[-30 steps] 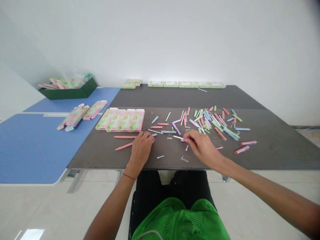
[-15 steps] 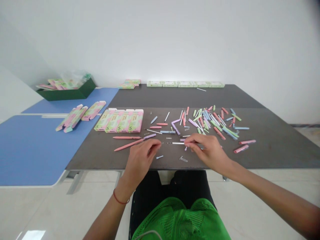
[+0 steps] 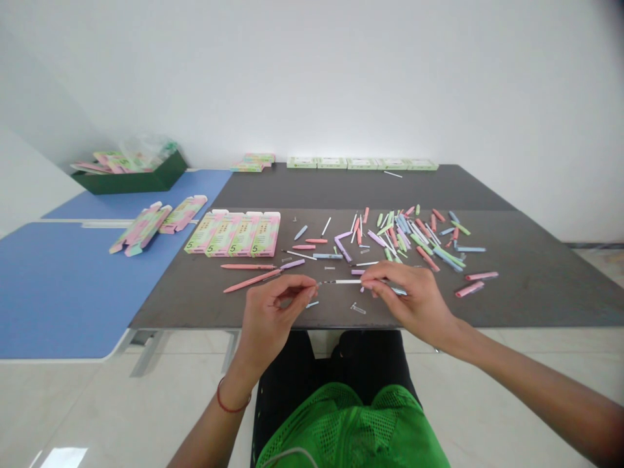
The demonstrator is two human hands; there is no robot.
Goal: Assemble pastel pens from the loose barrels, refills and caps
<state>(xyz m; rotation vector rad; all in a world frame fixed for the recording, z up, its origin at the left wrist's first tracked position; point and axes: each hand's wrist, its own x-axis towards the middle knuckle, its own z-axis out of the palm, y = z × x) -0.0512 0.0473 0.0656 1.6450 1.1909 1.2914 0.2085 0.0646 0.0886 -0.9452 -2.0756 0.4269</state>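
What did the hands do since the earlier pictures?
The left hand moved right, and its fingers now pinch near the tip of the white pen refill. The right hand holds that refill, which now points left. The flat printed cartons and the pile of pen parts stayed where they were.

A plain white wall (image 3: 312,78) rises behind a dark grey desk (image 3: 546,305) on metal legs (image 3: 146,351), with a blue-topped desk (image 3: 58,292) adjoining on the left. Pale glossy floor tiles (image 3: 97,403) spread nearby, a bright patch of reflected light (image 3: 63,457) at near left.
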